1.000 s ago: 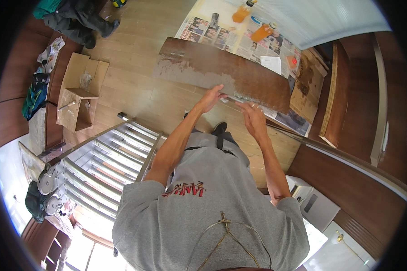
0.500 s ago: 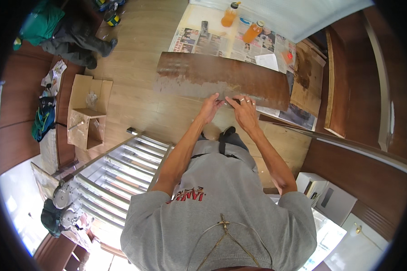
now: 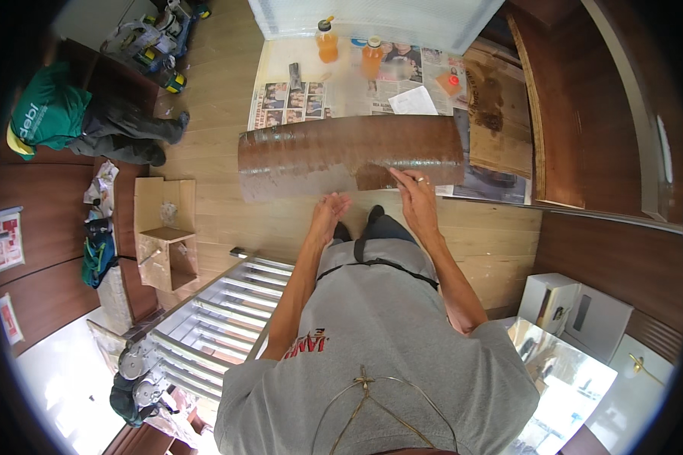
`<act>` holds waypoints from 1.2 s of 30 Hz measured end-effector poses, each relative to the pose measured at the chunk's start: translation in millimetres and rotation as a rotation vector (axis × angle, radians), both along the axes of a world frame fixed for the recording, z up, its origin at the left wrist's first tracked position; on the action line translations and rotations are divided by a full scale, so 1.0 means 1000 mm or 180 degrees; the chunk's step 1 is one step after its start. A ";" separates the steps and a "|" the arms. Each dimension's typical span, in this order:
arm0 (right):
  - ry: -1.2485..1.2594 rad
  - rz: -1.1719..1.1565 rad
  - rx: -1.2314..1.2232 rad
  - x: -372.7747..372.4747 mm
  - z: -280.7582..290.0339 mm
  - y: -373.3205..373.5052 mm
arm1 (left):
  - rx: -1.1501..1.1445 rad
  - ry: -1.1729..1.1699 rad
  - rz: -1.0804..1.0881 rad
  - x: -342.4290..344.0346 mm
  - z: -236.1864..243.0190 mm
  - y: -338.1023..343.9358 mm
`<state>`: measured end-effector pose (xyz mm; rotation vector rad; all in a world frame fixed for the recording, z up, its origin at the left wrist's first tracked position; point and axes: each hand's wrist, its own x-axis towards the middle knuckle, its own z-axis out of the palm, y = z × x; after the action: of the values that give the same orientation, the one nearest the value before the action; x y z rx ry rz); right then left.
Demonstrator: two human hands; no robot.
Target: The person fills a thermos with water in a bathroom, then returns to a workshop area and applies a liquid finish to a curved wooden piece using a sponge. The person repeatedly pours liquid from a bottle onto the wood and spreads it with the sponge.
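A long brown wood-look sheet (image 3: pixel 334 144), curved along its length, lies across the near edge of a newspaper-covered table. Its near side shows a greyish, ragged strip (image 3: pixel 303 184). At the sheet's near edge, my right hand (image 3: pixel 419 201) pinches the border between thumb and fingers, beside a darker brown patch. My left hand (image 3: pixel 329 214) is just below that edge, apart from it, palm turned up and fingers stretched out with nothing visible in them.
Newspaper (image 3: pixel 292 100), two orange-filled bottles (image 3: pixel 371 61) and white paper (image 3: pixel 413 101) lie beyond the sheet. An aluminium ladder (image 3: pixel 228 303) lies left of me. An open wooden box (image 3: pixel 167 258) stands farther left. A person in green (image 3: pixel 49 106) is at the far left.
My left hand has come away from the sheet's edge and turned palm up. My right hand stays at the edge. The sheet looks more curved, and the whole view has shifted.
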<state>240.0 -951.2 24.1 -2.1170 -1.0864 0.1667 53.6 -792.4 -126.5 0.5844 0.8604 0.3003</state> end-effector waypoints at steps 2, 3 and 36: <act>0.0191 -0.0128 0.0074 0.016 0.001 -0.005 | 0.0124 0.0230 -0.0443 -0.006 0.013 0.002; 0.0296 -0.0130 0.0258 0.026 0.002 -0.008 | 0.0226 0.0441 -0.0781 -0.011 0.022 0.006; 0.0724 -0.0725 0.0893 0.134 0.039 -0.085 | 0.4104 0.1271 -0.2062 0.148 0.144 0.147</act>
<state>373.9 -1036.5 62.9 -1.8979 -0.6869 0.1334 201.8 -645.7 17.5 2.1249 0.7224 0.1045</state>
